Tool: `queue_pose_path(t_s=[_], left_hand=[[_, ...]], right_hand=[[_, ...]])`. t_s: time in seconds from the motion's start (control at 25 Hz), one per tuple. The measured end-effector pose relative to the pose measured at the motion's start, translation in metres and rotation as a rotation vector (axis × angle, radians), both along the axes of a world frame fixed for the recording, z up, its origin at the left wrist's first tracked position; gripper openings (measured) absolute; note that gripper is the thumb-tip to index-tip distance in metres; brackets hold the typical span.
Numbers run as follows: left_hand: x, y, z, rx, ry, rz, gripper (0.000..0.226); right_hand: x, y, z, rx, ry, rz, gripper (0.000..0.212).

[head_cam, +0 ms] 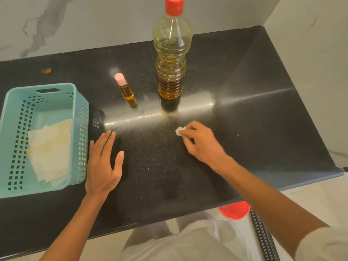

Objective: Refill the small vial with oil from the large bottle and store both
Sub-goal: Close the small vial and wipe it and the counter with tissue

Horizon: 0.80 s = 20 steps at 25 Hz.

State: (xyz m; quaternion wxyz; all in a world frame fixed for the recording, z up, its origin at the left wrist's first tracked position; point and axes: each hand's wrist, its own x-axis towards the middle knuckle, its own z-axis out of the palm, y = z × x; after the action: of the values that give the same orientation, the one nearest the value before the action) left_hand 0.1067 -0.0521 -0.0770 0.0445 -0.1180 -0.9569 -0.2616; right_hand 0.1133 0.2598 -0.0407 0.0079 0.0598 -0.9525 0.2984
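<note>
Left hand (103, 162) lies flat on the worktop (254, 119), fingers straight, beside the basket (79, 129). Right hand (199, 142) pinches a white wad (179, 131) against the worktop. Behind them stands the vial (127, 92) — pink cap, amber oil. Just to its right is the bottle (171, 59): red cap, clear ribbed wall, oil in the lower part.

I get bright, even overhead light, with a white glare streak across the black counter (254, 132). The right hand (199, 142) looks slightly smeared, and straight edges bow near the borders.
</note>
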Motion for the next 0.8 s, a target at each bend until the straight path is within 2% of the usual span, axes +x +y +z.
queue_pose_path(t_s=[0.12,0.2,0.28,0.32,0.4,0.48,0.56,0.64,0.68,0.72,0.8], left_hand=[[-0.001,0.0,0.001,0.008,0.005,-0.011,0.063],[0.0,0.0,0.0,0.001,0.005,-0.017,0.064],[0.0,0.0,0.0,0.0,0.004,-0.01,0.064],[0.0,0.0,0.0,-0.009,0.005,0.0,0.065],[0.0,0.0,0.0,-0.041,0.005,0.016,0.067],[0.0,0.0,0.001,-0.094,0.003,0.01,0.07],[0.0,0.001,0.001,-0.126,-0.004,-0.005,0.072],[0.0,0.0,0.001,-0.123,-0.012,-0.011,0.072],[0.0,0.001,0.001,-0.117,-0.015,-0.013,0.072],[0.0,0.001,0.001,-0.11,-0.016,-0.016,0.072],[0.001,0.001,0.001,-0.099,-0.015,-0.023,0.071]], right_hand=[[-0.025,0.086,0.006,0.153,0.089,-0.27,0.011],[-0.054,0.116,0.009,0.184,0.069,-0.439,0.022],[-0.056,0.087,0.006,0.166,0.099,-0.396,0.028],[-0.041,0.06,0.001,0.134,0.084,-0.315,0.025],[0.014,0.018,-0.008,0.011,0.017,-0.088,0.013],[0.059,0.022,-0.005,-0.069,0.011,0.026,0.018],[0.047,0.062,0.005,0.001,0.073,-0.047,0.018],[0.002,0.102,0.01,0.143,0.111,-0.247,0.011],[-0.023,0.113,0.009,0.171,0.097,-0.343,0.017],[-0.043,0.11,0.008,0.168,0.09,-0.383,0.022],[-0.046,0.064,0.001,0.142,0.083,-0.314,0.023]])
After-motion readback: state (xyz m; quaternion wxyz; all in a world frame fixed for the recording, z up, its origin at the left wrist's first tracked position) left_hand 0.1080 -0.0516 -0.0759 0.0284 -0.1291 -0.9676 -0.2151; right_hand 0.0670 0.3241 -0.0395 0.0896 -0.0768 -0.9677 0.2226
